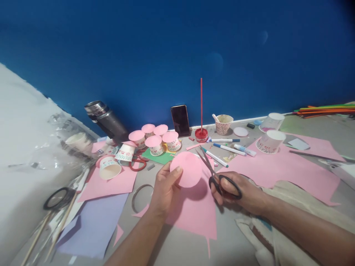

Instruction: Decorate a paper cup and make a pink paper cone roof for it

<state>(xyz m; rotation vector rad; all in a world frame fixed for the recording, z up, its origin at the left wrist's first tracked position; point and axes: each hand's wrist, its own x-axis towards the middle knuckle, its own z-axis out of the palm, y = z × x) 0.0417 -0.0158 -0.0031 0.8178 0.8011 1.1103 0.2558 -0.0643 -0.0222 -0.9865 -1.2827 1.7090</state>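
Observation:
My left hand (163, 190) pinches a cut-out pink paper circle (186, 170) between thumb and fingers, holding it up above the table. My right hand (235, 194) grips black-handled scissors (215, 175), fingers through the loops, blades pointing up-left beside the circle. Under both hands lies a pink paper sheet (196, 214) with cut edges. Behind them stand several paper cups capped with pink circles (155, 142).
A steel flask (107, 120), a phone (180, 120) leaning on the blue wall, a red pot with a stick (201, 133), markers (229, 149), upturned cups (271, 141), red scissors (138, 163), tape roll (59, 198), lilac paper (94, 225), large pink sheet (291, 170).

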